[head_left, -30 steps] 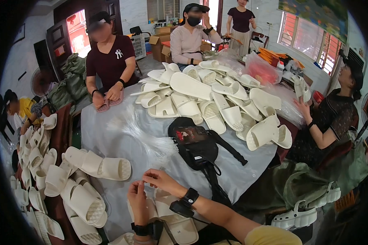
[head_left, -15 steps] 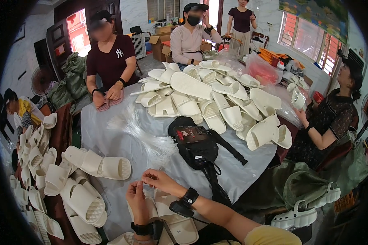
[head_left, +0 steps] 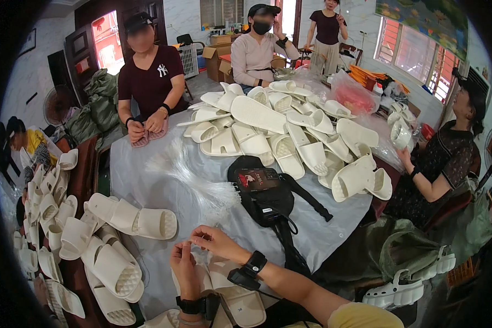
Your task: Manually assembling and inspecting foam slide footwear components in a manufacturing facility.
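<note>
My left hand and my right hand meet above the near edge of the table, fingertips pinched close together. Whatever lies between them is too small to make out. Right below, partly covered by my hands and wrists, is a pair of cream slide sandals. A bundle of thin clear plastic strands fans out just beyond my hands. To its right lies a black sling bag with its straps trailing towards me.
Cream slides pile high on the far half of the grey-covered table. More slides crowd the left side. A person across the table handles pink slides; another person at right holds cream slides. White clogs sit at lower right.
My hands keep nearly the same pinched pose. The view has shifted very slightly. Across the table, the person with the pink slides has raised their head a little.
</note>
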Tool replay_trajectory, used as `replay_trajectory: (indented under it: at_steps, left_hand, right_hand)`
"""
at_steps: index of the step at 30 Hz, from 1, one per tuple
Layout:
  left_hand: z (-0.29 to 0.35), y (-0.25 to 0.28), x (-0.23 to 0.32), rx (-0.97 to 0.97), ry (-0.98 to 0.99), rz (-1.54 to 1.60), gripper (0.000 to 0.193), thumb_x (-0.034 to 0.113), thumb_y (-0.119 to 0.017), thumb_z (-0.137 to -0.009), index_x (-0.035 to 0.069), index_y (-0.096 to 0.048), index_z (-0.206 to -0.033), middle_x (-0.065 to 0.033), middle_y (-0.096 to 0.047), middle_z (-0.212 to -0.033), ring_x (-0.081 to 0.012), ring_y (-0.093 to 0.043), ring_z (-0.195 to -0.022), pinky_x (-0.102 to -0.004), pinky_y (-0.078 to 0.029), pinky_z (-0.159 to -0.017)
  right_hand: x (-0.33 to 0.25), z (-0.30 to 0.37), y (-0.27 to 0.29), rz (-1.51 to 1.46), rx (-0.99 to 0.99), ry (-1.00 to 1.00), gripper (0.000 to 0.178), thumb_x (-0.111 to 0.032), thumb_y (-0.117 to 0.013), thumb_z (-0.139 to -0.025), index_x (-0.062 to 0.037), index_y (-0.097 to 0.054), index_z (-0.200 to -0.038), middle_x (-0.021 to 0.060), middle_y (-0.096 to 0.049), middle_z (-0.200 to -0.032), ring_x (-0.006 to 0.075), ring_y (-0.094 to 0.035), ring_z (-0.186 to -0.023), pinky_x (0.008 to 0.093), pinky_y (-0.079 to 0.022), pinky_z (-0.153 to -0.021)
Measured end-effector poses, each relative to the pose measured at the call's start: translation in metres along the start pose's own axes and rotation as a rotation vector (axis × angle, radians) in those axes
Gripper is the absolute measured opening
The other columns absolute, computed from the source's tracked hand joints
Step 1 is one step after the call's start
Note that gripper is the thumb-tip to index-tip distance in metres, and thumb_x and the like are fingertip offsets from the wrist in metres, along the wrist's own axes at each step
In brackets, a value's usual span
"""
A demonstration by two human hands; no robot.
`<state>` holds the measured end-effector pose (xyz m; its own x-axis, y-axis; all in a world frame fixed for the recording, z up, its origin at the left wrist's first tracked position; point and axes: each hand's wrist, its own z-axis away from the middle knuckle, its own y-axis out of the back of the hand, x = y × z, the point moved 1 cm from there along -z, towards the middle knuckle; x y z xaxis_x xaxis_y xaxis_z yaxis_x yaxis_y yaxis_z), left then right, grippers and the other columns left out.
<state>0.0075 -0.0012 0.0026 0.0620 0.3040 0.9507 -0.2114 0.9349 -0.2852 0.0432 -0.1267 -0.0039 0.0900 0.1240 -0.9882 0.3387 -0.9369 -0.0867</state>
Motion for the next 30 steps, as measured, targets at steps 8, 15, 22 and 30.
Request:
replay_trajectory:
  at_steps: [8, 15, 22, 30]
  left_hand:
    - [0.005, -0.005, 0.008, -0.032, -0.005, -0.050, 0.013, 0.020, -0.054, -0.086, 0.009, -0.050, -0.081, 0.0071, -0.038, -0.062, -0.0007, -0.031, -0.051, -0.0170, -0.023, -0.045]
    - [0.004, -0.005, 0.007, -0.049, -0.008, -0.025, 0.011, 0.018, -0.054, -0.086, 0.009, -0.051, -0.082, 0.0071, -0.041, -0.064, -0.0003, -0.032, -0.051, -0.0162, -0.024, -0.044]
    - [0.002, -0.003, 0.007, -0.040, -0.012, -0.036, 0.012, 0.017, -0.053, -0.086, 0.006, -0.052, -0.081, 0.0041, -0.047, -0.068, -0.0021, -0.036, -0.052, -0.0175, -0.028, -0.046]
    - [0.002, 0.001, 0.005, -0.016, -0.028, -0.037, 0.012, 0.017, -0.054, -0.085, 0.005, -0.052, -0.082, 0.0043, -0.046, -0.067, -0.0021, -0.036, -0.054, -0.0174, -0.029, -0.047]
  right_hand:
    - [-0.007, 0.001, 0.000, -0.055, -0.005, -0.118, 0.021, -0.021, -0.053, -0.086, -0.0019, -0.054, -0.095, 0.0004, -0.054, -0.080, 0.0078, -0.048, -0.069, 0.0220, -0.042, -0.063]
    - [-0.001, 0.000, 0.003, -0.097, 0.028, -0.080, 0.022, -0.021, -0.052, -0.086, -0.0015, -0.055, -0.096, 0.0008, -0.055, -0.082, 0.0078, -0.049, -0.070, 0.0220, -0.042, -0.063]
    - [-0.008, 0.002, -0.001, -0.048, 0.020, -0.140, 0.022, -0.021, -0.055, -0.085, -0.0017, -0.056, -0.095, -0.0017, -0.053, -0.077, 0.0064, -0.047, -0.066, 0.0201, -0.040, -0.059]
    - [-0.008, 0.002, 0.001, -0.053, 0.023, -0.114, 0.022, -0.022, -0.055, -0.085, -0.0019, -0.056, -0.094, -0.0017, -0.052, -0.076, 0.0063, -0.046, -0.067, 0.0200, -0.039, -0.061]
